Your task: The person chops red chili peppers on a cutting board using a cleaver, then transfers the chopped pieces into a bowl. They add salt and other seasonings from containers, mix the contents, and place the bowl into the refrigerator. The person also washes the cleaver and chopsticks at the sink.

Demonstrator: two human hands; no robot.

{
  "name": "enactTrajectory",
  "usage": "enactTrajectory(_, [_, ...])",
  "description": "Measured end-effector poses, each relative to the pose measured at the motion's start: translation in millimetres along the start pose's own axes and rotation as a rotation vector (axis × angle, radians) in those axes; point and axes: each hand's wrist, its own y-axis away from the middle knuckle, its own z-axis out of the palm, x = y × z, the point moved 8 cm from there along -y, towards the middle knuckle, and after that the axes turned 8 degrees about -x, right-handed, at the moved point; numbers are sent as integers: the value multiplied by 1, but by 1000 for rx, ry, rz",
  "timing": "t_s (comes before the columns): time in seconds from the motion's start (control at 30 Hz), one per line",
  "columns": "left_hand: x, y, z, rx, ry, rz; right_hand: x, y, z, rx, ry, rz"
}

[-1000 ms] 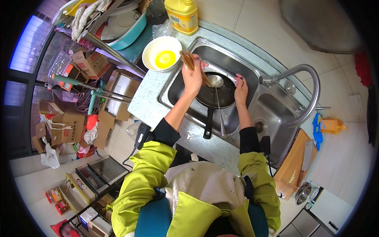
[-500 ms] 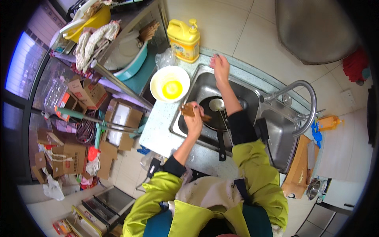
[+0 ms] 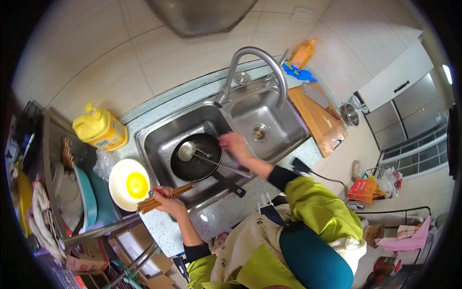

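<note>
A bundle of wooden chopsticks (image 3: pixel 182 190) is gripped in my left hand (image 3: pixel 167 202), over the counter and the front left corner of the sink. My right hand (image 3: pixel 235 146) is over the left basin, beside the divider; it is slightly blurred, its fingers loosely extended and nothing visible in them. Below lies a black frying pan (image 3: pixel 182 167), its handle pointing toward me over the front rim. In the pan rests a metal ladle (image 3: pixel 186 151), with another thin-handled utensil beside it. A white bowl (image 3: pixel 117 185) with yellow at its bottom stands left of the sink (image 3: pixel 154 139).
A yellow pump jug (image 3: pixel 101 129) stands behind the bowl. The curved faucet (image 3: pixel 255 52) arches over the right basin (image 3: pixel 243 113). To the right lie a wooden cutting board (image 3: pixel 313 118) with a cleaver (image 3: pixel 315 95) and an orange bottle (image 3: pixel 303 54). A shelf rack holds a teal basin (image 3: pixel 86 202).
The view has swung right. My right hand has come back from the far counter near the yellow jug to the basin divider. My left hand still holds the chopsticks, now by the bowl's near side.
</note>
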Motion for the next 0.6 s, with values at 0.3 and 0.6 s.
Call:
enactTrajectory(0.3, [-14,14,11,11,-189,114,-209,-87,-419,530,257,-158])
enactTrajectory(0.6, [-4,76,51,155,-653,371,-347,-263,-524,612,187,-303])
